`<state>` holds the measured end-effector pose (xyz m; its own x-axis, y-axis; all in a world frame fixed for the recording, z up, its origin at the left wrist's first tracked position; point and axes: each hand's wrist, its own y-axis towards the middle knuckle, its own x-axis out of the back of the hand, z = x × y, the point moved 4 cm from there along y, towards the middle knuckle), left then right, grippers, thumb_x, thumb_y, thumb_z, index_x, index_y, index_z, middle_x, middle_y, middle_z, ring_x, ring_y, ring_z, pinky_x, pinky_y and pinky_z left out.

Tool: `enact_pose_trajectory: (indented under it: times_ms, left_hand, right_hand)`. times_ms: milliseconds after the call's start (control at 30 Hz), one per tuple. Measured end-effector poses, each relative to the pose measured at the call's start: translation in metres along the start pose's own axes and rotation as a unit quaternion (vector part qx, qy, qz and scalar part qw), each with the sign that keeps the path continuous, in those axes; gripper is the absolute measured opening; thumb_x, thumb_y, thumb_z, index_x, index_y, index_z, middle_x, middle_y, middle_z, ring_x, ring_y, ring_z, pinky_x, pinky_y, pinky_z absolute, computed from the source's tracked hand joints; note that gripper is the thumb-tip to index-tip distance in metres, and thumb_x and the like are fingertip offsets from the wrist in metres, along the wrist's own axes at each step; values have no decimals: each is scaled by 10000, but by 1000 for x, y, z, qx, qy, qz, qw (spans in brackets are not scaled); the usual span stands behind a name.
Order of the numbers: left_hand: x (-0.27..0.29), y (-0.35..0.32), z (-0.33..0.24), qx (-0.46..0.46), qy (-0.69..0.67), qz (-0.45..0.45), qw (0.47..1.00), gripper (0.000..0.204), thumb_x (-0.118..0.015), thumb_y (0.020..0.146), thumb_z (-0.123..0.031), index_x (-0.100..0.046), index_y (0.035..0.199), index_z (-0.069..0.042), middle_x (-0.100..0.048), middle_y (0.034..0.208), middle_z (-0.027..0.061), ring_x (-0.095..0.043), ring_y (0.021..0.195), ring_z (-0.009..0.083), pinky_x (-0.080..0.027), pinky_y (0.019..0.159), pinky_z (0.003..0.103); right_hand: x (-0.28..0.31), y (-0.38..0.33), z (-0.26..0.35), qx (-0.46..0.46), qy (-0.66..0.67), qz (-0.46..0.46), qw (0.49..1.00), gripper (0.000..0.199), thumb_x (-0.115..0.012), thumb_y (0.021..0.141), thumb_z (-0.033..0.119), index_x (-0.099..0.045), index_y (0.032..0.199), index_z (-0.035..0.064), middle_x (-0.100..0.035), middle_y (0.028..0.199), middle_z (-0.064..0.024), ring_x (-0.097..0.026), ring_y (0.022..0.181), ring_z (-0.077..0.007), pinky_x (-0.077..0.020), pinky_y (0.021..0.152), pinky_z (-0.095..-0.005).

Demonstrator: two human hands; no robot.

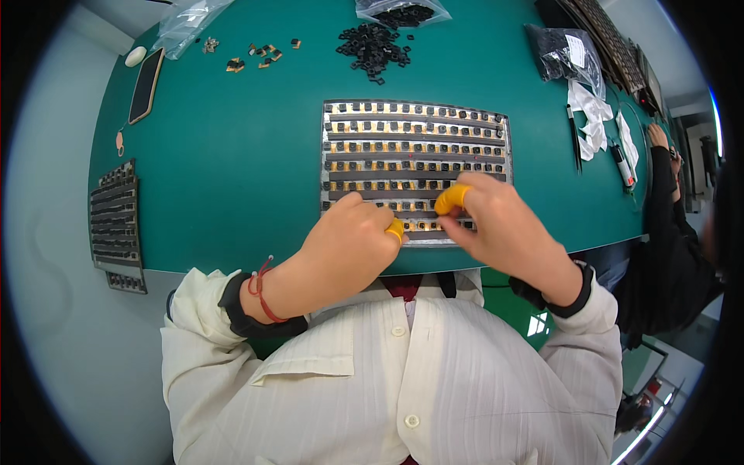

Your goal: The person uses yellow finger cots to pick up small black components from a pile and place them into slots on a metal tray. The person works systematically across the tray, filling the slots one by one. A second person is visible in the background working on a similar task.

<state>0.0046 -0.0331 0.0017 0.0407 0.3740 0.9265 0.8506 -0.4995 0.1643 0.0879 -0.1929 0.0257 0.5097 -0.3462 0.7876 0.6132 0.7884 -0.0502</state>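
A flat tray (pixel 336 176) lies in front of me, with several rows of small gold-and-black parts between dark grey strips. My left hand (pixel 353 232) is closed over its lower left part, the yellow-covered fingertip (pixel 396 230) down at the nearest row. What those fingers hold, if anything, is hidden. My right hand (pixel 492 211) is pinched over the tray's lower right, its index finger in a yellow finger cot (pixel 451 199) close to the thumb. Between them any held piece is too small to make out. Some of the near rows are covered by my hands.
Loose black square pieces (pixel 372 50) are heaped beyond the tray, below an open plastic bag (pixel 403 12). Small gold-and-black parts (pixel 265 55) and a phone (pixel 146 86) lie far left. Filled trays (pixel 115 217) stand at the left edge. Tweezers (pixel 574 138) and a co-worker's arm (pixel 661 186) are right.
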Motion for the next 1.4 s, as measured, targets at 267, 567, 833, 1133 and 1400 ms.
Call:
enact_pose_trajectory:
  times_ms: [267,567,833,1133,1400]
  left_hand:
    - [1,3,-9,10,-12,128,992,363,-667,898,-313,-678,688,-17,-616,645,106,-611,582,287,-473,578,405]
    - [52,33,40,98,-107,77,986,293,-714,850,-244,-691,845,48,-629,708,182,-639,660,338,-513,621,386]
    - [56,71,167,224,-77,-110,965,290,-754,809,-127,-711,1015,73,-727,810,147,-700,726,204,-555,706,304]
    - [34,88,173,208,-2,-140,968,203,-737,824,-99,-714,903,87,-706,758,197,-709,691,282,-566,668,329]
    - [37,76,160,217,6,-111,970,165,-731,809,-80,-706,849,78,-690,744,209,-696,687,315,-553,648,363]
  right_hand:
    - [-22,-20,-4,-2,-31,-33,999,136,-719,811,73,-660,826,-48,-586,853,-135,-614,821,-302,-516,685,-400]
    - [-37,-29,20,10,-155,43,987,272,-705,863,211,-663,716,-14,-576,667,-120,-606,631,-280,-492,533,-391]
    - [-23,-13,22,27,-124,133,983,341,-683,876,248,-649,675,-25,-613,658,-170,-642,628,-335,-528,576,-424]
    - [49,98,-9,18,-42,-31,998,201,-704,835,138,-724,870,-58,-677,740,-229,-679,681,-363,-552,666,-403]
    - [9,171,-45,-54,-49,-56,996,266,-767,798,174,-719,905,-64,-708,801,-205,-709,750,-318,-556,694,-375]
